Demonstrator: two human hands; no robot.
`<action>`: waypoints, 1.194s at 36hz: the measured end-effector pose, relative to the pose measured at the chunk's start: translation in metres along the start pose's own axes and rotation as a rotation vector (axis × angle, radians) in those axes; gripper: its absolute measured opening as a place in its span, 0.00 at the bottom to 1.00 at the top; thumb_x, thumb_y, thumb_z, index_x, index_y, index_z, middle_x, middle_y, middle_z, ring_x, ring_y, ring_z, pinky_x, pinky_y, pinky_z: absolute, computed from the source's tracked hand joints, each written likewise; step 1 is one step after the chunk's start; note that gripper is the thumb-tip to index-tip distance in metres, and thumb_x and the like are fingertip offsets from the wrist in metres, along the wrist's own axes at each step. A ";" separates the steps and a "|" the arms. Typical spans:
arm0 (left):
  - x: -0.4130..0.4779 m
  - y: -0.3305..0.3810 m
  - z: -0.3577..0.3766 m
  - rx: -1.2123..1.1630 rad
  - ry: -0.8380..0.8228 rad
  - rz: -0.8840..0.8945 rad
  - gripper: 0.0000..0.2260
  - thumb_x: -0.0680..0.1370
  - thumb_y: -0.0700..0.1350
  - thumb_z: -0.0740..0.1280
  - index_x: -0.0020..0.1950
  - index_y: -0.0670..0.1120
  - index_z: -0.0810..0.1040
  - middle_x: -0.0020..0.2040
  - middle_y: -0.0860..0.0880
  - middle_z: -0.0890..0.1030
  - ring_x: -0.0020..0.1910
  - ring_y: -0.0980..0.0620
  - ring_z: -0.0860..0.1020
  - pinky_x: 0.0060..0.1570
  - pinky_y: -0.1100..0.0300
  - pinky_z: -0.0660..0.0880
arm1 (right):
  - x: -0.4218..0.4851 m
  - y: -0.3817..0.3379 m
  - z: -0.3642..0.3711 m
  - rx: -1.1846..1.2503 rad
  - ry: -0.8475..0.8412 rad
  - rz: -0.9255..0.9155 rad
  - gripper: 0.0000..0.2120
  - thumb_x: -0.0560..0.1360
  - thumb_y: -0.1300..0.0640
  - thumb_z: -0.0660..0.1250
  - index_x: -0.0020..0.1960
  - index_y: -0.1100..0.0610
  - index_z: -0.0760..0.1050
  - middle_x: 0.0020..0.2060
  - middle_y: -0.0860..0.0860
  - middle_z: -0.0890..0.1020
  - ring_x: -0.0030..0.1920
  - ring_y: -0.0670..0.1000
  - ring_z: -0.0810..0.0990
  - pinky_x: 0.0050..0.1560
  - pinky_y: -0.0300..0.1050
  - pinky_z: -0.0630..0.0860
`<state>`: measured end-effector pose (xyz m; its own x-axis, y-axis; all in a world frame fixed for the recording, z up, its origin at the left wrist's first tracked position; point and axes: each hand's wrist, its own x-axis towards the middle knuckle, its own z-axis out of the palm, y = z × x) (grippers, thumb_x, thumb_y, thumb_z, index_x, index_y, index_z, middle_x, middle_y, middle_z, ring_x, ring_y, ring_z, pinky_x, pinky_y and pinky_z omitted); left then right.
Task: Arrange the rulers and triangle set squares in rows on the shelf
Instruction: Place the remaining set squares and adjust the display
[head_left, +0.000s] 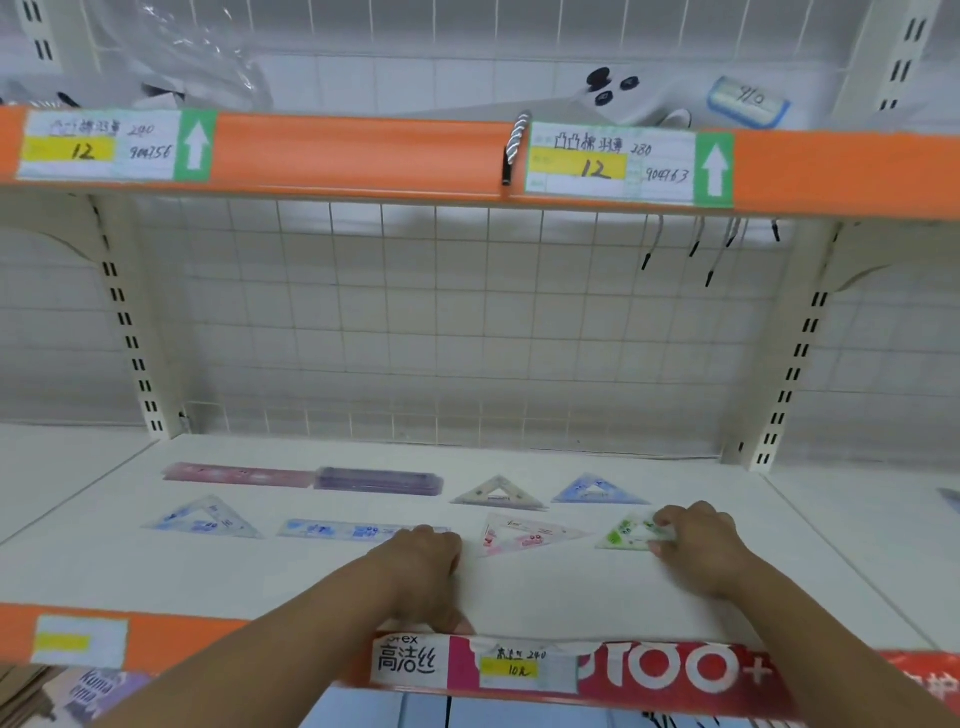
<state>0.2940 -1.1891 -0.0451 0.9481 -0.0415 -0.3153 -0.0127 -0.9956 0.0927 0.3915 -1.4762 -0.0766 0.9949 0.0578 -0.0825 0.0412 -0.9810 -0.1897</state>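
Observation:
On the white shelf (519, 597) lie two rows. The back row holds a pink ruler (236, 474), a purple ruler (379, 480), a clear set square (497, 493) and a blue set square (597, 491). In the front row are a blue set square (205, 519), a blue ruler (337, 530), a pink set square (522, 535) and a green set square (626, 532). My left hand (426, 566) rests on the blue ruler's right end, fingers curled over it. My right hand (701, 545) pinches the green set square's right corner.
An orange price rail (363, 156) with paper labels fronts the upper shelf close above. A wire grid back panel (441, 322) closes the rear. Slotted uprights (130, 332) stand at both sides. A red and orange label strip (649, 670) runs along the front edge.

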 end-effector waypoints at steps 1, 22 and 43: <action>0.000 0.000 0.000 0.006 -0.002 -0.003 0.30 0.69 0.58 0.74 0.65 0.48 0.69 0.62 0.47 0.72 0.59 0.49 0.70 0.59 0.56 0.71 | -0.002 -0.002 0.000 0.003 0.007 -0.003 0.21 0.79 0.45 0.58 0.70 0.49 0.65 0.62 0.54 0.67 0.64 0.56 0.66 0.64 0.46 0.65; -0.021 0.013 0.003 0.039 0.220 0.073 0.19 0.78 0.59 0.63 0.61 0.47 0.72 0.60 0.47 0.74 0.58 0.48 0.73 0.55 0.55 0.72 | -0.090 -0.077 -0.001 -0.038 0.187 -0.192 0.19 0.80 0.45 0.55 0.32 0.49 0.56 0.31 0.43 0.64 0.41 0.49 0.70 0.40 0.43 0.67; -0.107 0.076 0.024 0.010 0.421 0.344 0.12 0.80 0.51 0.59 0.53 0.45 0.76 0.55 0.46 0.78 0.55 0.45 0.76 0.48 0.57 0.72 | -0.236 -0.056 -0.009 -0.067 0.225 0.008 0.15 0.79 0.51 0.57 0.35 0.53 0.62 0.31 0.48 0.67 0.34 0.52 0.68 0.28 0.41 0.59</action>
<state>0.1837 -1.2623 -0.0267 0.9340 -0.3297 0.1374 -0.3455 -0.9315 0.1139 0.1554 -1.4364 -0.0380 0.9903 0.0142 0.1382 0.0315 -0.9917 -0.1243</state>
